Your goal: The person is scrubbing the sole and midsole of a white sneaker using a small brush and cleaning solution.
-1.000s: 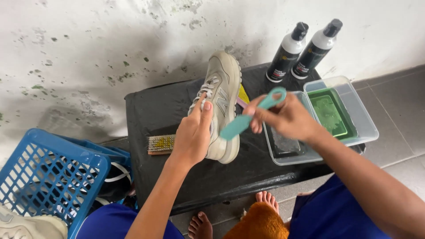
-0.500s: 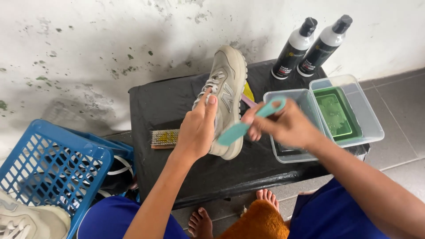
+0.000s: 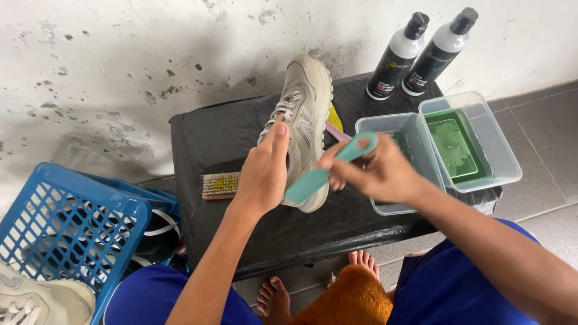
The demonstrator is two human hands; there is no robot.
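On the black table [image 3: 241, 138], the left hand [image 3: 265, 171] wraps tight around the beige shoe [image 3: 304, 114], and the right hand [image 3: 373, 171] pinches the teal brush [image 3: 319, 174] against its side. A hard push could tip the shoe, or the elbow could bump the clear tub [image 3: 391, 129] and spill it.

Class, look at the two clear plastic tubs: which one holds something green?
The right tub, farther from the shoe, holds the green insert; the left tub beside it lacks one.
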